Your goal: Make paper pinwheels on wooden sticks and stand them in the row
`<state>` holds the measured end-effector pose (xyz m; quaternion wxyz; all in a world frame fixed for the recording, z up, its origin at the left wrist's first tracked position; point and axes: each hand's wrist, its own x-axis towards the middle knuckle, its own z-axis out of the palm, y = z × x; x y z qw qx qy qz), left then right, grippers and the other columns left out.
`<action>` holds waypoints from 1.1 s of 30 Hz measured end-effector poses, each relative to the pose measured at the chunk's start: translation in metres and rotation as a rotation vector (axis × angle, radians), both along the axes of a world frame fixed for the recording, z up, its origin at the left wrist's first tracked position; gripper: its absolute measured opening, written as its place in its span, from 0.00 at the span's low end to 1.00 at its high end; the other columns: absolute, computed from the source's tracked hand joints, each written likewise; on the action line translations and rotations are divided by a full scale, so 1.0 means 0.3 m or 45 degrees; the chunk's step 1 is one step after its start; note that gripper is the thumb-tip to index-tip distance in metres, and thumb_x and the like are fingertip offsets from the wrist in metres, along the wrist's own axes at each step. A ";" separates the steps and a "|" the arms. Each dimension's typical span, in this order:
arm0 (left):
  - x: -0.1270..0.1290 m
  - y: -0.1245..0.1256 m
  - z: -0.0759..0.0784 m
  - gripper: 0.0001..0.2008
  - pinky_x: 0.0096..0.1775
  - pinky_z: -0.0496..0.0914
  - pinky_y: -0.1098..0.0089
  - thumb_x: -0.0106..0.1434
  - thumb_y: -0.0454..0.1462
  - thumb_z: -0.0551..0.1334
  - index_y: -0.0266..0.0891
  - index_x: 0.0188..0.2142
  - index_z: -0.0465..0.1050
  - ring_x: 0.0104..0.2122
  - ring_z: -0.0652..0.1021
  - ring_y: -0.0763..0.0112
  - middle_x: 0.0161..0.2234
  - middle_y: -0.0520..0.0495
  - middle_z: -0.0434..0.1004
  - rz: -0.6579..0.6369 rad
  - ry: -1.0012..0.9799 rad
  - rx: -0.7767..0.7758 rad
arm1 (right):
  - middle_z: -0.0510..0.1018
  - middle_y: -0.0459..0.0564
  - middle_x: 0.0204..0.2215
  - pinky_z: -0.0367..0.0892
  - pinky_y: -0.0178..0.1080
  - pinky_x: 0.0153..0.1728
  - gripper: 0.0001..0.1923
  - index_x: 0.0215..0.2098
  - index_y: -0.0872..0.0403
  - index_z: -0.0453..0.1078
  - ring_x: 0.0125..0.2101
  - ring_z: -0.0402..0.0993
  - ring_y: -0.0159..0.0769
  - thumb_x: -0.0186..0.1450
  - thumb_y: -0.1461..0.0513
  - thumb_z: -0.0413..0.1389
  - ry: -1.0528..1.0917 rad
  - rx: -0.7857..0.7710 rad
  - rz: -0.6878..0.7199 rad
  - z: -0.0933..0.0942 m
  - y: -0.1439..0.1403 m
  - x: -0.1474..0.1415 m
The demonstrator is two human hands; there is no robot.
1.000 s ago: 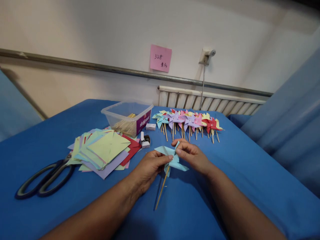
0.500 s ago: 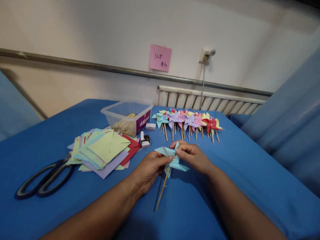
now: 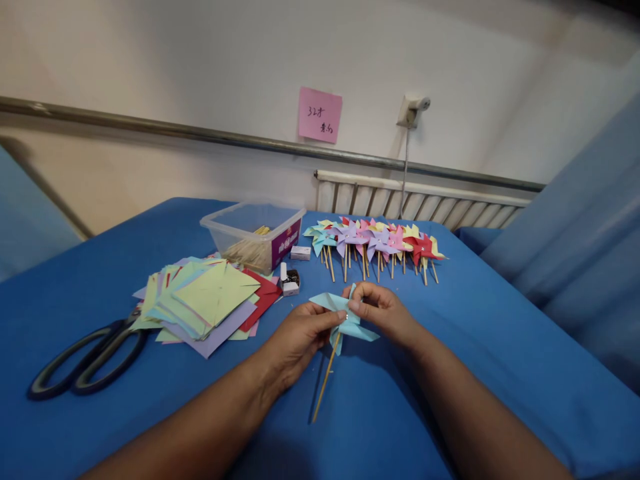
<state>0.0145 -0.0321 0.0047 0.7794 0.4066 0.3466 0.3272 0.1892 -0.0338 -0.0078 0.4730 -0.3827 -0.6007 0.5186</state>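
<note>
You held the light blue paper pinwheel (image 3: pixel 345 316) a little above the blue cloth-covered table (image 3: pixel 450 373), in front of you and near the middle of it. Your left hand (image 3: pixel 299 337) came from the left side, and its thumb and fingers were closed on the left part of the paper and on the top of the thin wooden stick (image 3: pixel 326 380). I judge that this grip was there to keep the stick and the folded paper from turning. Your right hand (image 3: pixel 383 311) was closed on the centre of the pinwheel from the right, with the fingertips pressed together at the small shiny pin (image 3: pixel 347 317). It seemed that this hand was fixing the centre, but the exact contact was too small to see well.

The long axis of the pinwheel was its stick. It ran from the paper head, which was farther from you, down and a little to the left toward you, and the free lower end (image 3: pixel 313 420) touched the cloth or was just above it; I could not tell which. The face of the paper looked up toward you.

Behind your hands lay a row of finished coloured paper pinwheels (image 3: pixel 375 241). To the left were a stack of coloured paper squares (image 3: pixel 207 300), a clear plastic box of wooden sticks (image 3: pixel 253 235) and large black-handled scissors (image 3: pixel 83 360).
</note>
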 end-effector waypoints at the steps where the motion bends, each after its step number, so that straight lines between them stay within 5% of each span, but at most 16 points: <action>1: -0.002 0.002 -0.001 0.09 0.31 0.65 0.71 0.52 0.40 0.69 0.35 0.29 0.77 0.24 0.72 0.73 0.25 0.48 0.75 0.022 0.007 0.001 | 0.72 0.46 0.34 0.64 0.35 0.35 0.15 0.30 0.52 0.66 0.33 0.68 0.32 0.57 0.50 0.61 0.033 -0.009 -0.051 0.000 0.003 0.001; 5: -0.008 0.012 -0.008 0.10 0.32 0.67 0.69 0.51 0.40 0.70 0.34 0.26 0.76 0.25 0.74 0.71 0.24 0.46 0.76 0.097 0.044 0.001 | 0.74 0.46 0.31 0.65 0.38 0.37 0.18 0.40 0.50 0.67 0.32 0.71 0.34 0.56 0.50 0.61 0.143 -0.024 -0.227 0.003 0.012 0.004; 13: -0.007 0.018 -0.003 0.12 0.34 0.69 0.69 0.49 0.40 0.71 0.33 0.28 0.77 0.27 0.75 0.69 0.26 0.44 0.77 0.125 -0.025 -0.066 | 0.64 0.39 0.18 0.54 0.32 0.24 0.21 0.22 0.55 0.64 0.20 0.58 0.25 0.56 0.47 0.61 -0.026 -0.125 -0.125 0.000 0.005 -0.013; 19: -0.022 0.037 0.009 0.09 0.31 0.67 0.70 0.51 0.38 0.70 0.34 0.29 0.76 0.25 0.74 0.71 0.24 0.48 0.76 0.323 -0.067 -0.042 | 0.76 0.47 0.27 0.61 0.32 0.22 0.25 0.31 0.55 0.68 0.23 0.71 0.30 0.57 0.42 0.57 0.107 -0.302 -0.352 -0.012 0.007 -0.028; 26: -0.034 0.049 0.009 0.10 0.30 0.66 0.71 0.51 0.39 0.70 0.35 0.24 0.72 0.23 0.72 0.72 0.21 0.50 0.72 0.542 -0.114 0.023 | 0.80 0.49 0.28 0.49 0.28 0.13 0.23 0.31 0.57 0.67 0.13 0.64 0.23 0.53 0.45 0.62 0.007 -0.481 0.221 -0.032 -0.032 -0.128; 33: -0.035 0.044 0.019 0.11 0.30 0.65 0.71 0.53 0.41 0.68 0.35 0.25 0.71 0.23 0.70 0.74 0.22 0.51 0.72 0.519 -0.010 0.162 | 0.76 0.45 0.20 0.49 0.29 0.15 0.20 0.29 0.58 0.71 0.12 0.59 0.21 0.56 0.48 0.61 0.113 -0.437 0.208 -0.049 -0.031 -0.134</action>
